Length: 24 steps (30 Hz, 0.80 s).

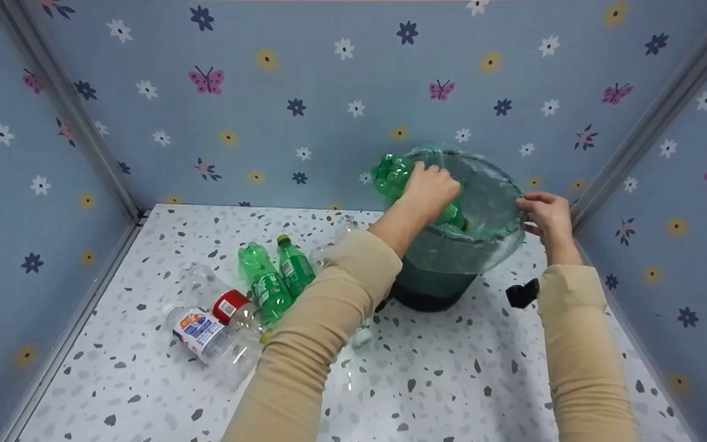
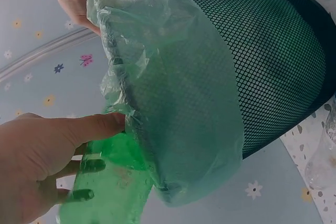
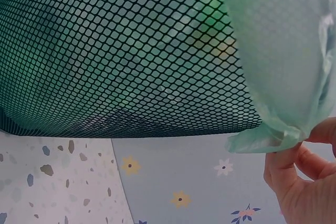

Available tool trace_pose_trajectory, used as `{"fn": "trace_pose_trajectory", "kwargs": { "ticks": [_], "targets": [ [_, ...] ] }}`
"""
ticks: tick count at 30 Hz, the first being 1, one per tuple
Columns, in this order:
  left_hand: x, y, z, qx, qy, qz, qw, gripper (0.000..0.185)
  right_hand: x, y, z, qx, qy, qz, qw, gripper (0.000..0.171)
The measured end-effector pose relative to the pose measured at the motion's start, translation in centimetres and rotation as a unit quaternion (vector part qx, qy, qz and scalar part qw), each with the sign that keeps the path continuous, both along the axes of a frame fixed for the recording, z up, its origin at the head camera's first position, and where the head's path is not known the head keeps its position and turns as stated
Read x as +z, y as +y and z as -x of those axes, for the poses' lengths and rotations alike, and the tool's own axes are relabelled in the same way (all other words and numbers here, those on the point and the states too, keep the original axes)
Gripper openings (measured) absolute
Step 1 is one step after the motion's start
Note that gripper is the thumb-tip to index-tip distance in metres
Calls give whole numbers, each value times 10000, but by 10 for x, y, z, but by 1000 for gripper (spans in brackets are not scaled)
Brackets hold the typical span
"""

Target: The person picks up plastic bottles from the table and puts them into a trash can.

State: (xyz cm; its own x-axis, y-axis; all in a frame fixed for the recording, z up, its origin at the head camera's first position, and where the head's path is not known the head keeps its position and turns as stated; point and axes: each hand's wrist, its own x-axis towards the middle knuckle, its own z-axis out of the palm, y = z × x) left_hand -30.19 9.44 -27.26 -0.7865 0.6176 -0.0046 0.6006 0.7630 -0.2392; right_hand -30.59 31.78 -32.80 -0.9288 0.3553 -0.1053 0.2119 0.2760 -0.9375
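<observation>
Judged mid-drop: crumpled green plastic bottle [image 1: 392,175] gripped in curled fingers of left hand [image 1: 428,189], poised at the far left rim of the dark mesh waste bin with its pale green plastic liner [image 1: 488,202]. Right hand [image 1: 548,212] pinching the liner's edge at the right rim, thumb and fingers closed on the film, probably to steady the mouth. Next move likely calling for tipping the bottle past the rim and loosening the left fingers, with the liner kept from slipping inward.

Bottle translucent green, dented and ribbed, partly over the rim, another green shape already inside below it. Bin standing toward the far right corner of the speckled white table [image 1: 452,380], liner folded over the rim and hanging loosely down the mesh. Near the table's left side, well apart from the bin: two green bottles [image 1: 274,276] and several clear bottles [image 1: 212,325] lying down.
</observation>
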Motion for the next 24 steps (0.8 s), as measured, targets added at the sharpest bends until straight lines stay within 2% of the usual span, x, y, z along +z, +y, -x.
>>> {"fn": "trace_pose_trajectory", "kwargs": {
  "ticks": [5,10,15,19,24],
  "targets": [
    [3,1,-4,-127,177,-45,9998,23,-1,0,0,-22,6,86,10000,36],
    [5,-6,-6,-222,182,-204,9994,25,-2,0,0,-61,21,69,10000,38],
    [0,-21,-11,-111,439,-755,9961,24,-3,-2,0,-71,-10,58,10000,42],
    [-11,-37,-19,93,861,-1567,9838,25,-3,-3,0,-177,-11,131,9998,41],
    [-30,-61,-25,472,1116,-2584,9584,25,-3,-3,0,-272,56,239,9993,39]
  ]
}}
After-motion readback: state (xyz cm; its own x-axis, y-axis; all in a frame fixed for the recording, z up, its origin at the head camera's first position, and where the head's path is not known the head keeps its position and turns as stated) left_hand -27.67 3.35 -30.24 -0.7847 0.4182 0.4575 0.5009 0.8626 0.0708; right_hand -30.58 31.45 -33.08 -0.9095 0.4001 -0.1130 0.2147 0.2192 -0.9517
